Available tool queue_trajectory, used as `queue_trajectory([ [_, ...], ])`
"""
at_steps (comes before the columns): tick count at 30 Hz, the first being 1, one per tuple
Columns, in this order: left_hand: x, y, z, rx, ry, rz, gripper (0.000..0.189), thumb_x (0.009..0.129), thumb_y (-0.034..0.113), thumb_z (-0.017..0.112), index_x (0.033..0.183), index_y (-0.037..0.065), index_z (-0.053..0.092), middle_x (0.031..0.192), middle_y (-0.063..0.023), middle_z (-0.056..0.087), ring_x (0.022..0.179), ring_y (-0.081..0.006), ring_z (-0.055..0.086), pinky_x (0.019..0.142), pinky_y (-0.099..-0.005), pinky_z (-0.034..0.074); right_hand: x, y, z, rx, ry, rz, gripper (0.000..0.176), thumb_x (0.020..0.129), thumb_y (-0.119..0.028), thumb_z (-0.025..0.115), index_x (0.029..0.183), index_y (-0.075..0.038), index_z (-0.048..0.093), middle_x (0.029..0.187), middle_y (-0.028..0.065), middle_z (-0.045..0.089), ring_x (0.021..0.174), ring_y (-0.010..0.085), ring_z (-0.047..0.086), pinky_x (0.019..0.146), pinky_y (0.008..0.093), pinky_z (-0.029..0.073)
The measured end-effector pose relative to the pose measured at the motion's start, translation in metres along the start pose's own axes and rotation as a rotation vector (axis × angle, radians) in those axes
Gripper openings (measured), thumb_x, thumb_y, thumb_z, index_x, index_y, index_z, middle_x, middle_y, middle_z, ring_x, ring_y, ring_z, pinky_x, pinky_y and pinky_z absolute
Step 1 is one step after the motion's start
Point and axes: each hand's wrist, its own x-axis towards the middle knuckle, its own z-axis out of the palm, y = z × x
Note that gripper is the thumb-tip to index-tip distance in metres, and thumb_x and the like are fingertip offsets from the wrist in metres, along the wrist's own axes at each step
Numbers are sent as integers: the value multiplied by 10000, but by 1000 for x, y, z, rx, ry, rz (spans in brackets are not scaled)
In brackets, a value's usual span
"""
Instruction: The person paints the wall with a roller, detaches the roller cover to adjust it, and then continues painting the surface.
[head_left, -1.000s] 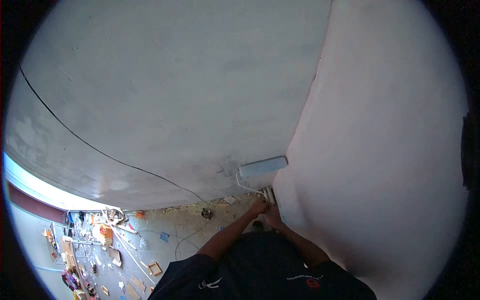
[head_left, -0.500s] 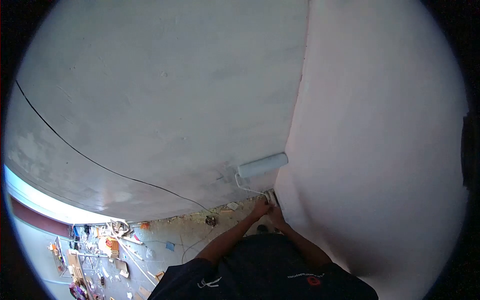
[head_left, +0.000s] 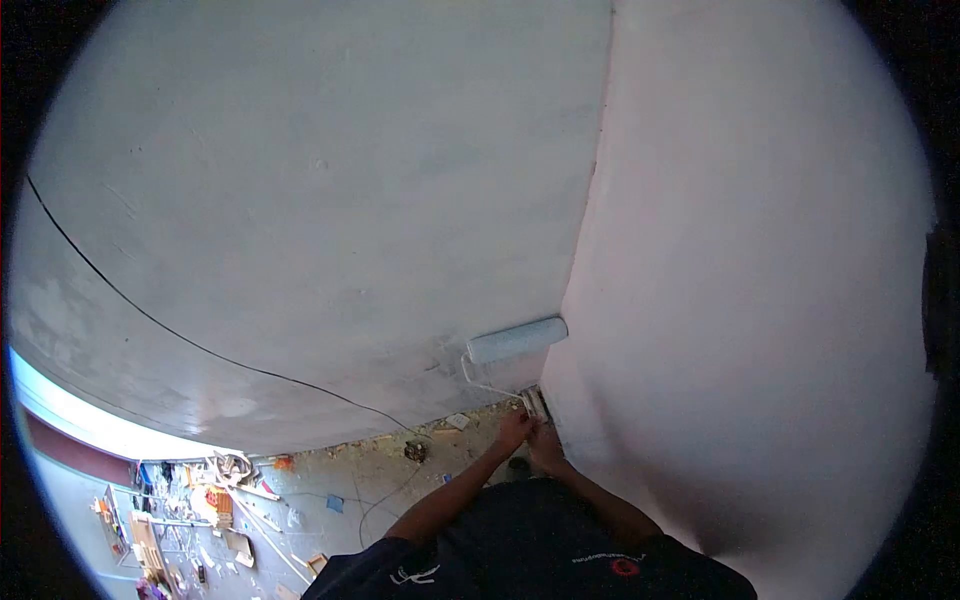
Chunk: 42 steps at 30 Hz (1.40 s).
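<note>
A paint roller (head_left: 517,340) with a pale blue-grey sleeve lies against the grey wall (head_left: 330,240), its right end at the corner with the pinkish wall (head_left: 740,240). From the sleeve's left end a thin wire frame bends down toward the handle, low in the corner. My left hand (head_left: 514,428) is closed at the handle, on its left side. Beside it, my right hand (head_left: 546,448) is closed there too, close to the pinkish wall. The small, dark view hides most of the fingers and much of the handle.
A dark cable (head_left: 215,352) runs across the grey wall down to the floor. Debris litters the floor (head_left: 385,475), including a dark clump (head_left: 415,451) and a blue scrap (head_left: 335,503). Wood pieces and a metal frame (head_left: 113,520) lie at the lower left.
The whole view has shifted slightly, so walls and floor debris sit a little lower and to the left. Roller and hands shift similarly, staying by the corner; both hands keep their hold.
</note>
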Motion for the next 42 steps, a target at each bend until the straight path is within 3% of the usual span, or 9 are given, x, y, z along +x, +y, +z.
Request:
queue_trajectory([
  [4, 4, -12, 6, -6, 56, -16, 410, 746, 380, 607, 728, -12, 488, 682, -121, 519, 632, -198, 506, 570, -363, 394, 1, 9, 7, -55, -38, 62, 218, 812, -168, 452, 732, 16, 534, 669, 181, 532, 712, 345, 537, 580, 405, 405],
  [10, 30, -27, 9, -39, -145, -159, 358, 739, 314, 620, 756, -20, 491, 693, -107, 520, 626, -190, 519, 557, -345, 424, 11, 36, 15, -209, 18, -210, 125, 746, -119, 488, 808, -14, 515, 734, 159, 532, 755, 316, 545, 623, 394, 439],
  [15, 46, -55, 23, -263, -261, -268, 377, 738, 321, 634, 800, -23, 492, 747, -106, 527, 700, -199, 538, 587, -353, 443, 15, 119, 54, -178, -31, -1, 173, 804, -162, 473, 856, 0, 503, 762, 144, 549, 733, 240, 561, 629, 362, 436],
  [22, 28, -22, 12, -383, -310, -276, 403, 739, 359, 641, 840, -3, 495, 771, -97, 499, 689, -183, 502, 584, -347, 429, 4, 53, 9, -83, -140, 62, 255, 845, -217, 445, 878, 32, 489, 730, 149, 571, 656, 240, 568, 607, 358, 431],
  [26, 15, -13, 5, -113, -120, 217, 314, 743, 287, 616, 739, -23, 560, 679, -109, 561, 618, -168, 541, 543, -334, 428, 2, 14, -3, 54, 27, 21, 263, 844, -231, 448, 848, 29, 489, 715, 176, 558, 646, 318, 551, 583, 378, 421],
  [30, 22, -3, -6, -233, -9, 58, 292, 736, 276, 595, 734, -5, 513, 691, -117, 529, 652, -192, 526, 547, -350, 397, 17, -54, -39, 226, 75, 43, 266, 843, -245, 456, 828, 20, 479, 685, 188, 528, 621, 346, 522, 559, 375, 393],
  [37, 22, -2, -11, -22, 171, 180, 303, 680, 251, 609, 729, -14, 471, 644, -169, 482, 611, -244, 515, 546, -394, 380, 22, -20, -14, 219, 45, -58, 312, 853, -284, 451, 848, 27, 468, 672, 172, 521, 605, 260, 516, 549, 351, 370],
  [40, 37, -42, 9, 33, 123, 79, 278, 718, 246, 603, 717, -6, 484, 644, -142, 516, 613, -218, 537, 525, -375, 410, 17, -57, -38, 324, -62, 62, 252, 833, -233, 467, 848, 18, 479, 678, 167, 533, 645, 231, 540, 554, 359, 386],
  [42, 24, -34, 8, -285, -44, -46, 260, 734, 233, 614, 719, 1, 496, 654, -120, 539, 627, -197, 553, 508, -353, 429, 7, 11, 2, 176, -36, 75, 332, 848, -275, 445, 982, 27, 475, 711, 194, 543, 674, 312, 547, 583, 395, 415],
])
